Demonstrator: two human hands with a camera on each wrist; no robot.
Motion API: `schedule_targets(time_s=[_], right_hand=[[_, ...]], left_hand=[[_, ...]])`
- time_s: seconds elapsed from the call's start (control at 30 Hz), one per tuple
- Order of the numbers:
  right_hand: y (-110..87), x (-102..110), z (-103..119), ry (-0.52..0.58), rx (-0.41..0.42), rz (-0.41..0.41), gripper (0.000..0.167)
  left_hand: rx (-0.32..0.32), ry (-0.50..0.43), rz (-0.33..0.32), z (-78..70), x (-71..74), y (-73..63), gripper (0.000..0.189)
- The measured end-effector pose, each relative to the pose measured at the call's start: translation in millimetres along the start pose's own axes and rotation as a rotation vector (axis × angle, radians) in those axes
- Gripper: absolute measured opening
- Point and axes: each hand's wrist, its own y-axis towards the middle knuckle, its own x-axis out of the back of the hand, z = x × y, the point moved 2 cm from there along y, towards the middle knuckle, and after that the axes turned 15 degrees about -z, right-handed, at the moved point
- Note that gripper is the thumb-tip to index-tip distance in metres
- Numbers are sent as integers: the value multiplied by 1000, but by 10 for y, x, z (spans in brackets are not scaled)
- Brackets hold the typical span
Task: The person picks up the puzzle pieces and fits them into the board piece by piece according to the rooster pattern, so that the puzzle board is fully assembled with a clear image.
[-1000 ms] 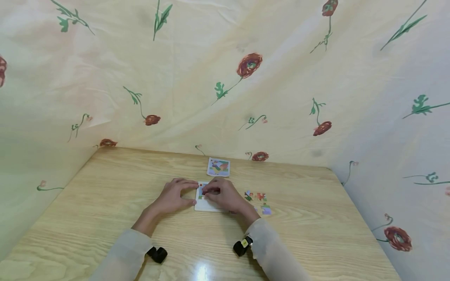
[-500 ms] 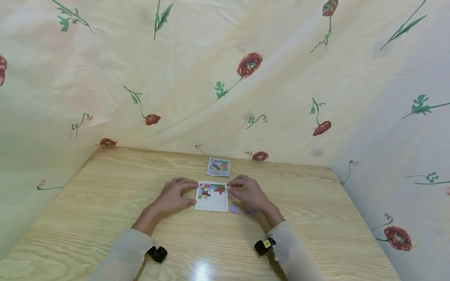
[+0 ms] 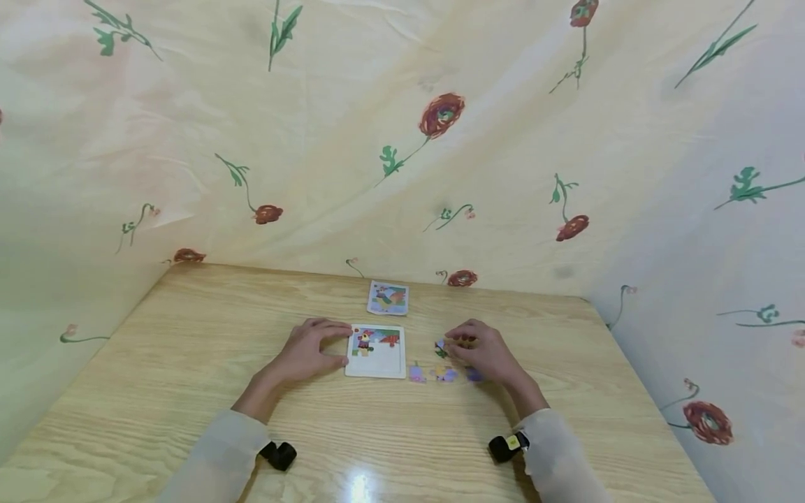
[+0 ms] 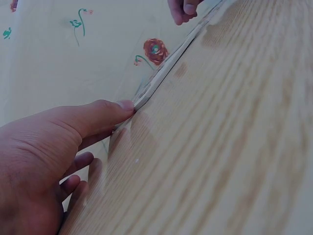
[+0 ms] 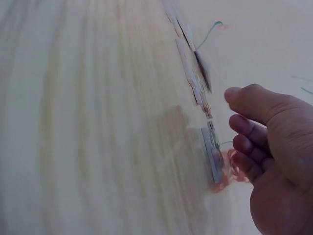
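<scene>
In the head view a white square puzzle tray (image 3: pixel 376 370) lies in front of the person, its upper part filled with jigsaw pieces showing a coloured picture. My left hand (image 3: pixel 308 349) rests at the tray's left side, thumb near the lower corner and fingers near the upper one. The left wrist view has the thumb tip touching the tray's thin edge (image 4: pixel 168 63). My right hand (image 3: pixel 483 349) hovers over loose jigsaw pieces, thumb and fingers bent and apart. A green and purple piece (image 3: pixel 440 348) lies beside its thumb. No piece shows between thumb and fingers (image 5: pixel 244 125) in the right wrist view.
A picture card (image 3: pixel 387 298) with a similar design lies behind the tray. Several loose pieces, among them a purple piece (image 3: pixel 417 372) and a yellow and purple piece (image 3: pixel 443 374), lie right of the tray. A floral curtain (image 3: pixel 314 140) closes off the table's (image 3: pixel 220 314) far edge.
My right hand has moved right, from over the tray, past its right edge, to the loose pieces. Pieces along the tray's top, covered before, now show. The left hand stays at the tray.
</scene>
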Motion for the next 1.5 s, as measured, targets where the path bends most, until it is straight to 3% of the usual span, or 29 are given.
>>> schedule_targets(time_s=[0.5,0.73,1.5], right_hand=[[-24,-27,-65,-56,13,59,22],[-12,-33,-50,-78,45,56,20],[26,-40,-79,-76,27,42,18]], left_hand=[[-10,9,-3,0,1,-1,53],[-3,12,0,-1,3,1,53],[6,6,6,-33,18,-9,53]])
